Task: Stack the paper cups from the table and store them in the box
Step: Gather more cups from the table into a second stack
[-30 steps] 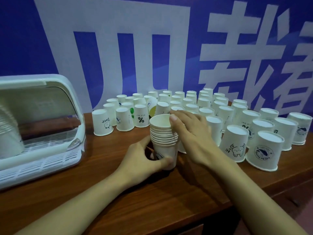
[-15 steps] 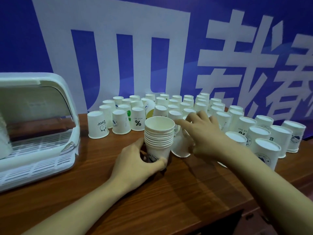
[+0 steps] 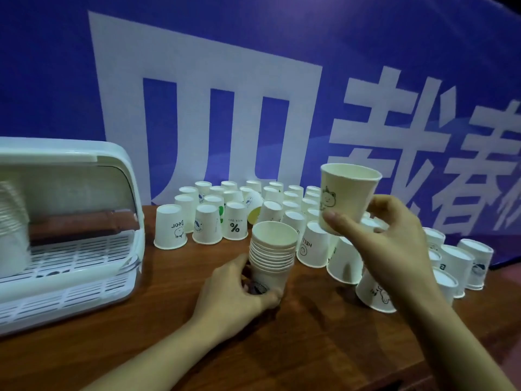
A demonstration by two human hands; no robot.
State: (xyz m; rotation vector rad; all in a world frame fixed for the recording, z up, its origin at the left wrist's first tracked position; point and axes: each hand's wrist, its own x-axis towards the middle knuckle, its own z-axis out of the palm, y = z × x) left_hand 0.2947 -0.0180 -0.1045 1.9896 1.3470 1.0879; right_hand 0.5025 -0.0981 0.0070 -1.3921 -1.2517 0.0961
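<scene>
Holding the stack point(image 3: 272, 256) steady is my left hand point(image 3: 239, 294), low centre of the frame; its fingers point(image 3: 269, 296) curl round the bottom cup so the nested column stays upright on the desk point(image 3: 296, 348) and its open mouth faces up, ready to receive. Only one view, the head camera, so all notes come from it.

Right hand point(image 3: 389, 241), right of centre and raised above the stack: fingers point(image 3: 334, 225) pinch the base of a single cup point(image 3: 348, 197), turned mouth-up. Judgement: gripped low so the body is free to slide into the stack's top cup.

Loose cups point(image 3: 234, 227) stand mouth-down in rows at centre and right, against the blue banner point(image 3: 282, 46). One yellow-lined cup point(image 3: 255, 211) lies tipped among them.

Box point(image 3: 84, 235), left edge of frame: white plastic, rounded lid raised, slotted floor. A blurred pale column sits inside at far left, possibly cups already stored; I cannot tell.

Materials: cups are thin white paper, tapered, with rolled rims and small printed motifs (a percent sign, a cartoon animal). Light and easily crushed, I judge. Desk is dark wood grain with a slight sheen.

Task status: many cups not yet stacked.
</scene>
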